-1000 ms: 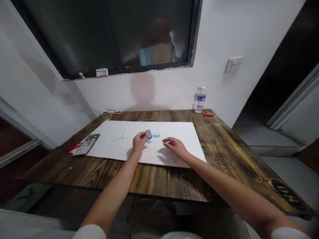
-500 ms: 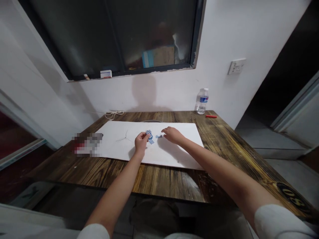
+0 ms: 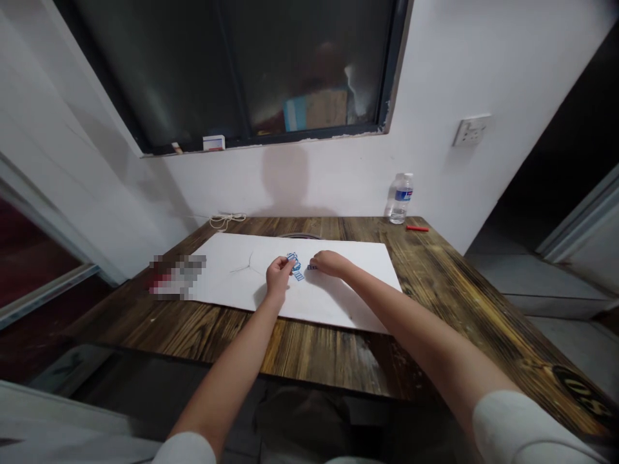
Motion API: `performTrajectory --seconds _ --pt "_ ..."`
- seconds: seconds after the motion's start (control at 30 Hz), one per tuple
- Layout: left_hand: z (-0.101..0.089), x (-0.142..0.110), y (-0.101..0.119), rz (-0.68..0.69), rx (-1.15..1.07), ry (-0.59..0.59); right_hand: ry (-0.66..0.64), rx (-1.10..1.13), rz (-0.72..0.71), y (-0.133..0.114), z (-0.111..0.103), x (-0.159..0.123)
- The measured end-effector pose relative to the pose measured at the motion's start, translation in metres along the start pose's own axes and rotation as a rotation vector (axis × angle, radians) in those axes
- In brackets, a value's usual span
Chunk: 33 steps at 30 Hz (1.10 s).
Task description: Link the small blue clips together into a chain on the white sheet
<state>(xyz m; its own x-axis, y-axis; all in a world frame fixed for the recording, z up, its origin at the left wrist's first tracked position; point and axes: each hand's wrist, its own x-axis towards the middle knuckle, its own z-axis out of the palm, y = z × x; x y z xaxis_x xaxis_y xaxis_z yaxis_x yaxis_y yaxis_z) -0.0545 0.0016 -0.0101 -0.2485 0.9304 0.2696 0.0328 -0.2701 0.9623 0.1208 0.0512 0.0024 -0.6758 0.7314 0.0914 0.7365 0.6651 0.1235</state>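
Atop a white paper sheet (image 3: 227, 270) on a wooden table (image 3: 300, 348), left hand (image 3: 279, 274) fingers pinch a blue-striped piece (image 3: 296, 266); right hand (image 3: 329, 263) fingers, pressed together, touch a smaller blue piece (image 3: 312, 267) just beside it.

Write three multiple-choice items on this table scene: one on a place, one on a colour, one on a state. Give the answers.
1. Where are the blue-printed bits?
A) On the white sheet, between the left hand and right hand
B) Beside the wall socket
C) On the floor

2. What colour is the stick near the water bottle?
A) Blue
B) Red
C) White

3. How does the water bottle stand?
A) On its side
B) Upside down
C) Upright

1: A, the bits lie on the sheet between both hands.
2: B, the stick shows red.
3: C, it stands on its base on the table.
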Motion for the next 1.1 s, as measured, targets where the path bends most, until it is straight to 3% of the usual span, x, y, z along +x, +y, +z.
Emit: performTrajectory --seconds 0.27,0.73,0.97,1.03,1.1 --pt "0.001 -0.001 -0.002 0.004 -0.01 -0.034 0.085 0.029 0.094 -0.006 0.011 -0.001" --pt "0.004 -0.002 -0.002 -0.035 0.001 -0.052 0.272 0.138 0.122 -0.015 0.024 -0.011" --pt "0.004 -0.001 -0.002 -0.037 0.008 -0.031 0.608 0.663 0.286 -0.003 0.031 -0.016" --pt "0.005 -0.001 -0.001 -0.045 0.009 -0.029 0.683 0.914 0.318 -0.002 0.03 -0.015" --pt "0.005 -0.001 0.0 -0.049 0.008 -0.03 0.675 1.247 0.305 -0.004 0.027 -0.013"
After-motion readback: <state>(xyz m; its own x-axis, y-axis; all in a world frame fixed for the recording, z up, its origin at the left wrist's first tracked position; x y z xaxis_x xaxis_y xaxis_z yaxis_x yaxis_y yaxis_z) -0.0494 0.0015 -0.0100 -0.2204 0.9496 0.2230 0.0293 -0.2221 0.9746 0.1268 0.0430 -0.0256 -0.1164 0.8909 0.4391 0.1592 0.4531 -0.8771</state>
